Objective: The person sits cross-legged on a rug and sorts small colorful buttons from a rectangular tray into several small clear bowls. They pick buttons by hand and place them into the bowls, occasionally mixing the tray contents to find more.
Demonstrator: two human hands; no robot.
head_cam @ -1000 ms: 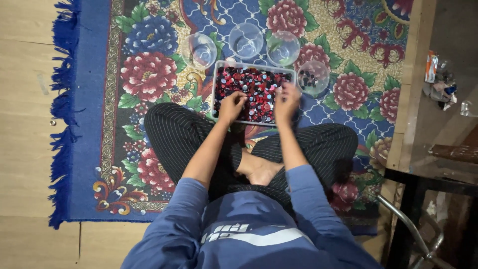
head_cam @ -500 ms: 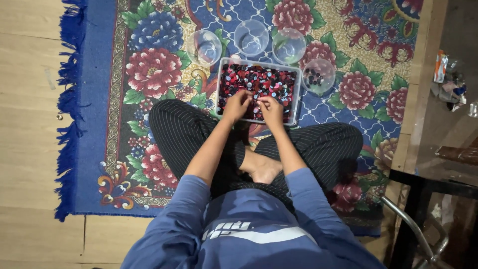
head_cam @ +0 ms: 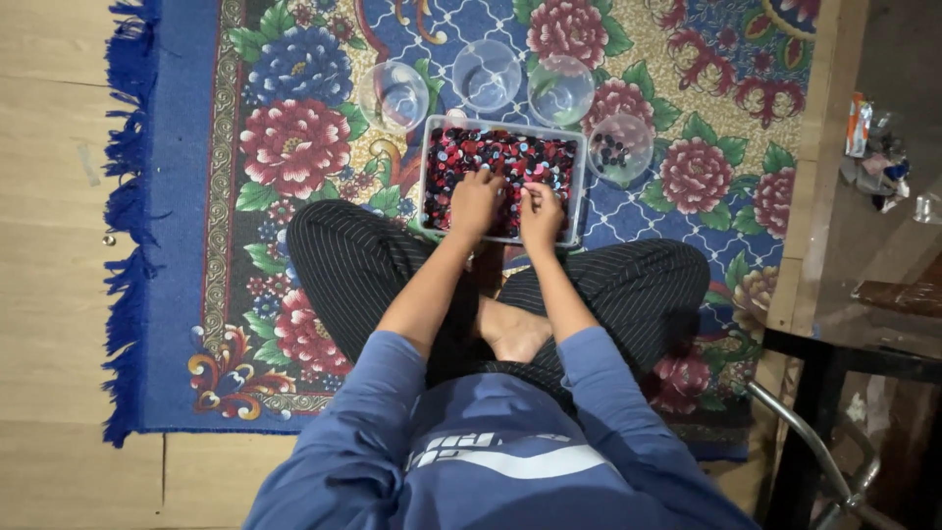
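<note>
I sit cross-legged on a flowered rug with a clear rectangular tray (head_cam: 429, 162) in front of my legs. It is full of small red, blue, black and white round pieces (head_cam: 500, 152). My left hand (head_cam: 475, 203) rests in the near part of the tray, fingers curled down among the pieces. My right hand (head_cam: 541, 213) lies beside it, fingertips pinched over the pieces; whether it holds one is hidden. Beyond the tray stand clear bowls: left (head_cam: 394, 94), middle (head_cam: 487, 74), and right (head_cam: 560, 89). A further bowl (head_cam: 620, 149) at the tray's right holds a few dark pieces.
The blue-bordered rug (head_cam: 167, 245) lies on a wooden floor (head_cam: 49, 196). To the right stands a dark table (head_cam: 873, 245) with wrappers (head_cam: 873, 147) on it and a metal chair frame (head_cam: 814, 451) below.
My right hand has moved left from the tray's right edge to sit close beside my left hand. The view has shifted slightly.
</note>
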